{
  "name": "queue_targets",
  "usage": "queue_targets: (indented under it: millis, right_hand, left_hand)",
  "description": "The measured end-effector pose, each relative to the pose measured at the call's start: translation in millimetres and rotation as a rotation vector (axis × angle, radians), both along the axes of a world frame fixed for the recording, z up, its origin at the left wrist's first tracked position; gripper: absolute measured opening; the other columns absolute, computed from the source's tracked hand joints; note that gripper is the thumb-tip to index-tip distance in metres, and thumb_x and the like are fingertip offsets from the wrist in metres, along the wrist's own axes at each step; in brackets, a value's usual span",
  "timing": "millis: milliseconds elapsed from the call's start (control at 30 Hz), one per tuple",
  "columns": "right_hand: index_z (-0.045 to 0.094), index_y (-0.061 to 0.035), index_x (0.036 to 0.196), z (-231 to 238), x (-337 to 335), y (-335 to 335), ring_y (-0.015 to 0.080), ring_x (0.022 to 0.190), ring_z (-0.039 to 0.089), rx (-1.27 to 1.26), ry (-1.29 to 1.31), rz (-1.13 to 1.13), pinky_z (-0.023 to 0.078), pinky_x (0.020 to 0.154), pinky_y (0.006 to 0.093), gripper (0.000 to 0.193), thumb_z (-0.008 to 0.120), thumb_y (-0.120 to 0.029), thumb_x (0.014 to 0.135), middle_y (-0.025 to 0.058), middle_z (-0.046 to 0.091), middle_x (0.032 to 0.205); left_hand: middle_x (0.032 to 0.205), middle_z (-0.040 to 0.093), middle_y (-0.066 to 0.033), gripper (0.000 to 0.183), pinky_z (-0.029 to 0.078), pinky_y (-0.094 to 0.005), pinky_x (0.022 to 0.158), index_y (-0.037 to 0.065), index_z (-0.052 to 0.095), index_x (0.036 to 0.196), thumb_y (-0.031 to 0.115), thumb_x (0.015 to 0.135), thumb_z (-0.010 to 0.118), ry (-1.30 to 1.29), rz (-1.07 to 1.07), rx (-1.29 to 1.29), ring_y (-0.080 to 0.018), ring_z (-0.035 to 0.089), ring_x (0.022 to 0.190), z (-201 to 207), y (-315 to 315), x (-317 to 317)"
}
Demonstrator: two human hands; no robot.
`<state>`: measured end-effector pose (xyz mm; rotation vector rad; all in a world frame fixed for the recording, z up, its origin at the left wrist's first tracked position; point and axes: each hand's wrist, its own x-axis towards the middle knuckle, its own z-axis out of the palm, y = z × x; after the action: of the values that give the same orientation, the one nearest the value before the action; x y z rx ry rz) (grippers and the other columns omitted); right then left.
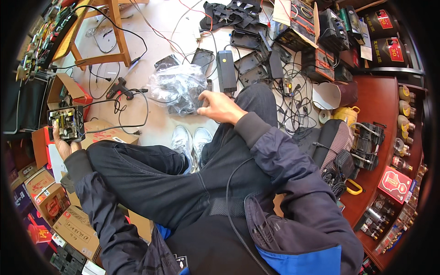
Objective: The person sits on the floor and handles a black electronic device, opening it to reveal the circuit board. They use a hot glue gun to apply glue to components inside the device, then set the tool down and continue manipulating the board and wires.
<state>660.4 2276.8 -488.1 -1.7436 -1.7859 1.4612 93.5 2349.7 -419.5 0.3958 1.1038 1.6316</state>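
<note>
My left hand (63, 142) grips an opened electronic device (66, 123), a black casing with a bare circuit board and components showing, held out at the far left above some cardboard boxes. Black cables run from its right side. In the middle, my right hand (222, 106) is at the right edge of a crumpled clear plastic bag (176, 87), fingers curled against it. Dark objects show through the plastic. Just beyond that hand, a black power adapter (226, 71) stands on the floor. A black and red glue gun (121, 89) lies between the device and the bag.
Opened black casings (252, 62) and a tangle of cables (295, 101) cover the floor ahead. Boxed batteries (298, 23) stand at the back right. A wooden stool (103, 59) is at the back left. Cardboard boxes (75, 231) crowd my left; a reddish-brown cabinet (373, 101) borders the right.
</note>
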Motion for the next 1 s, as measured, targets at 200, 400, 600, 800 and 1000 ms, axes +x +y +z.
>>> queue_targets:
  millis: [200, 400, 600, 800, 1000]
  right_hand:
    - [0.065, 0.0030, 0.122, -18.5, -0.9, 3.3, 0.0391, 0.099, 0.071, -0.044, 0.133, 0.037, 0.054, 0.088, 0.0442, 0.048, 0.076, -0.027, 0.086, 0.0244, 0.073, 0.099]
    - [0.065, 0.0026, 0.122, -17.7, 0.8, 3.2, 0.0391, 0.100, 0.071, -0.030, 0.070, 0.082, 0.053, 0.088, 0.0452, 0.049, 0.076, -0.028, 0.086, 0.0252, 0.072, 0.098]
    - [0.065, 0.0023, 0.123, -23.9, 0.6, 4.6, 0.0400, 0.104, 0.070, -0.078, 0.076, 0.070, 0.053, 0.091, 0.0453, 0.050, 0.077, -0.029, 0.086, 0.0251, 0.072, 0.104]
    - [0.065, 0.0022, 0.124, -27.3, 0.0, 6.0, 0.0398, 0.107, 0.070, -0.109, 0.089, 0.058, 0.053, 0.093, 0.0441, 0.050, 0.077, -0.029, 0.086, 0.0254, 0.073, 0.108]
    - [0.066, 0.0025, 0.125, -30.8, -2.0, 7.3, 0.0312, 0.097, 0.072, -0.084, 0.077, 0.067, 0.054, 0.087, 0.0397, 0.050, 0.078, -0.029, 0.089, 0.0190, 0.074, 0.102]
  left_hand:
    - [0.130, 0.070, -0.0138, 0.042, 0.058, -0.0525, 0.101, 0.005, 0.064, 0.134, 0.021, 0.096, 0.075, 0.013, 0.031, -0.026, -0.0320, 0.068, 0.117, 6.6, -1.5, 5.8]
    - [0.129, 0.071, -0.0154, 0.041, 0.058, -0.0510, 0.102, 0.003, 0.064, 0.133, 0.020, 0.098, 0.073, 0.008, -0.006, -0.008, -0.0320, 0.069, 0.116, 11.4, -1.1, 8.6]
    - [0.128, 0.071, -0.0155, 0.039, 0.059, -0.0498, 0.100, 0.003, 0.065, 0.132, 0.020, 0.098, 0.073, 0.007, -0.015, -0.008, -0.0318, 0.069, 0.115, 13.6, 0.1, 6.7]
    - [0.127, 0.071, -0.0154, 0.037, 0.060, -0.0492, 0.100, 0.003, 0.065, 0.131, 0.021, 0.099, 0.072, 0.013, -0.032, -0.019, -0.0312, 0.070, 0.114, 13.2, 1.6, 1.4]
    - [0.130, 0.070, -0.0167, 0.039, 0.058, -0.0512, 0.102, 0.004, 0.064, 0.133, 0.019, 0.099, 0.072, -0.010, -0.034, -0.007, -0.0330, 0.069, 0.116, 8.5, 2.7, -3.9]
